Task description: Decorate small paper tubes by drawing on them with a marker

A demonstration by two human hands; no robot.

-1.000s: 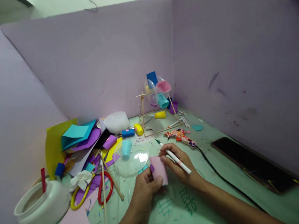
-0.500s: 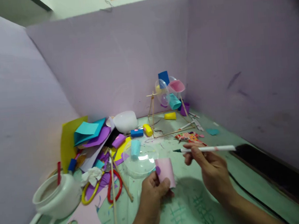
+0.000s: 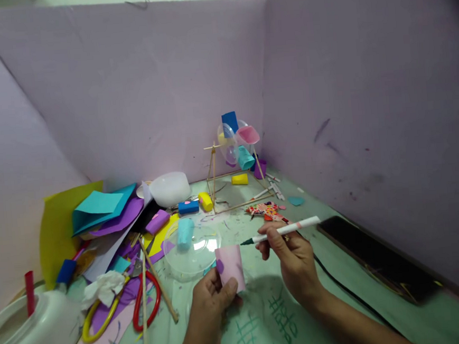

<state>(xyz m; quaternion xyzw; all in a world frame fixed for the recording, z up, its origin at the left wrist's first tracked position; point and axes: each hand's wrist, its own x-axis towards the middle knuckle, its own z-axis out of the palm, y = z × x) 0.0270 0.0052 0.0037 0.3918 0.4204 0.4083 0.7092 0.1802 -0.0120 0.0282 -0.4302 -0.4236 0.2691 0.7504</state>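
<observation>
My left hand (image 3: 214, 296) pinches a pink paper tube (image 3: 230, 267) with a purple spot on its left side, holding it upright over the table. My right hand (image 3: 289, 254) grips a white marker pen (image 3: 285, 229), its dark green tip pointing left, close to the tube's upper right edge but seemingly apart from it. Just behind the tube lies a clear plastic lid (image 3: 173, 264) with a light blue paper tube (image 3: 185, 234) on it. Beyond my hands stands a stick frame (image 3: 214, 173) carrying clear discs and coloured paper cups.
On the left are red-handled scissors (image 3: 136, 312), yellow-handled scissors (image 3: 86, 329), wooden sticks (image 3: 161, 283), crumpled tissue (image 3: 105, 288), coloured paper sheets (image 3: 59, 228) and a white pot (image 3: 46, 324). A black phone-like slab (image 3: 379, 255) and a cable (image 3: 346, 290) lie right. Green marks are on the tabletop.
The view has swung to the right, so things sit further left. The marker has tilted, its tip lower and nearer the pink tube. Both hands keep their hold.
</observation>
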